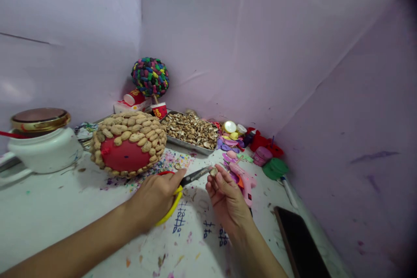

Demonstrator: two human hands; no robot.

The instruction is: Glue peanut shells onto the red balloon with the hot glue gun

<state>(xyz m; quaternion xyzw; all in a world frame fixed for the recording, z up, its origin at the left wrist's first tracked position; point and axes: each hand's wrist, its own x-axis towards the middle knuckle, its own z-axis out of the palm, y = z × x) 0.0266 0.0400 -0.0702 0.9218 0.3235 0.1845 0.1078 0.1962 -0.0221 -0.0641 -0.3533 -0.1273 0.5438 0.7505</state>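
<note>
Scissors (192, 177): gripped in your left hand (155, 200), long axis pointing rightward. Shell piece (213, 172): pinched in your right hand (229, 197), right at the blade tips; whether they touch is unclear.

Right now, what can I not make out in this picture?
All in the head view:
Scissors: handles partly covered by the left hand.
Shell: partly covered by the right hand.
Glue gun: partly behind the right hand.
Phone: cut off by the bottom edge.
</note>
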